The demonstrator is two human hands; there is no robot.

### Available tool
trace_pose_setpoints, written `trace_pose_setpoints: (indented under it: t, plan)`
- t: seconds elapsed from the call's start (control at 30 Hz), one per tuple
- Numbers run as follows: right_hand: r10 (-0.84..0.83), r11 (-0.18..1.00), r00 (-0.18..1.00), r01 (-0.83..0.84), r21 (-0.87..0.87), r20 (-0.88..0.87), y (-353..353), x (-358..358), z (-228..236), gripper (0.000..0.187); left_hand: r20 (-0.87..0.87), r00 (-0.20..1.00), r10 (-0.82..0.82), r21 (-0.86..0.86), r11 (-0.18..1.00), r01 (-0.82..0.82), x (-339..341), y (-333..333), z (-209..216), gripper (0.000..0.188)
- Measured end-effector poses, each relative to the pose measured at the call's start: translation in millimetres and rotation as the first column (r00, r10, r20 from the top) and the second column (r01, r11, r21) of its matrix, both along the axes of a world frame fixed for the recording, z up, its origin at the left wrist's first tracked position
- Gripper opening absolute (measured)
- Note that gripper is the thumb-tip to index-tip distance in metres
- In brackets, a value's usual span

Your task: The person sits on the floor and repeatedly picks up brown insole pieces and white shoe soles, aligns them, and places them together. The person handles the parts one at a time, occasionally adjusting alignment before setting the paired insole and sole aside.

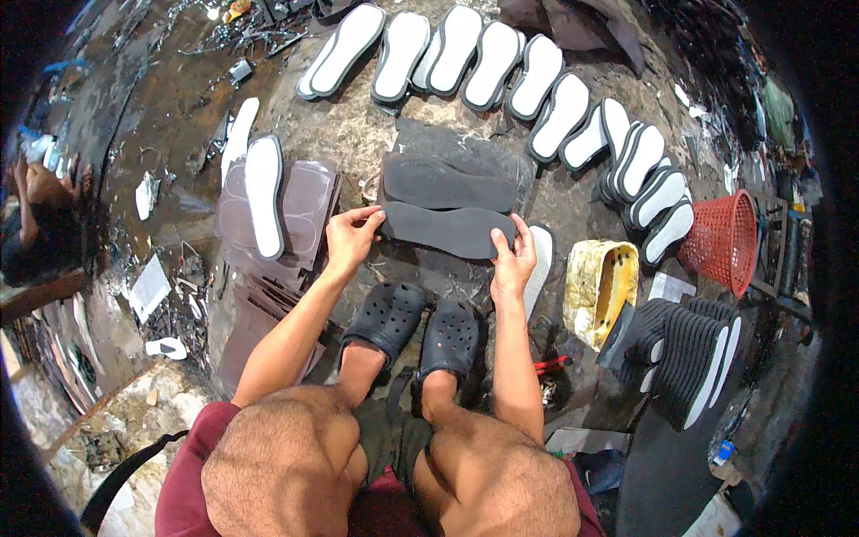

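Between my hands a dark grey shoe sole (438, 231) is stretched out sideways. Its left end is pinched in my left hand (353, 234). My right hand (512, 255) grips the other end, thumb on top. Just beyond it, another dark sole (447, 183) lies on a dark board (465, 139). A white-faced sole (540, 268) is partly hidden behind my right hand and wrist. To the left, a white sole with a dark rim (264, 197) rests on a stack of brown sheets (311, 192) marked with sole outlines.
White-faced soles (452, 49) form an arc from the far side round to the right. A yellow cut-open container (601, 291), a red basket (720, 242) and a stack of dark soles (689, 358) stand on the right. Scraps litter the left floor. My feet wear black clogs (452, 336).
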State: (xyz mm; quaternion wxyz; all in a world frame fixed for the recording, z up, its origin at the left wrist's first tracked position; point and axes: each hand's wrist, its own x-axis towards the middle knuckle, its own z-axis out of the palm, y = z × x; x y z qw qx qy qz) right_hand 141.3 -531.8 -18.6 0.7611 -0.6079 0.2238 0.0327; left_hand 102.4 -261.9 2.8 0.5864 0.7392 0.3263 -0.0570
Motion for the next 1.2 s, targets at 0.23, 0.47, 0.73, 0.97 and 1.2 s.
trace_pose_setpoints:
  t: [0.23, 0.47, 0.73, 0.97, 1.2]
  plan:
    - [0.040, 0.999, 0.999, -0.040, -0.011, 0.016, 9.3, 4.6, -4.9, 0.050, 0.030, 0.997, 0.067, -0.020, 0.998, -0.066, 3.7, 6.4, -12.2, 0.031]
    - [0.091, 0.944, 0.988, -0.046, -0.327, 0.124, 5.8, 4.7, -11.6, 0.047, 0.260, 0.902, -0.345, 0.591, 0.795, 0.134, -1.4, 8.1, -18.7, 0.024]
    - [0.156, 0.687, 0.984, -0.046, -0.725, 0.085, -1.1, 6.5, 3.0, 0.046, 0.343, 0.279, -0.897, 0.766, 0.439, 0.470, 27.1, -32.4, -22.0, 0.044]
    - [0.225, -0.051, 0.974, 0.040, -0.998, 0.027, 20.0, 3.2, 40.7, 0.046, 0.330, 0.177, -0.927, 0.745, 0.371, 0.554, 43.8, -16.7, -38.4, 0.043]
    - [0.052, 0.850, 0.988, 0.032, -0.526, 0.144, -20.0, -2.8, 39.3, 0.043, 0.220, 0.178, -0.959, 0.606, 0.277, 0.745, 75.0, -22.5, 12.5, 0.044]
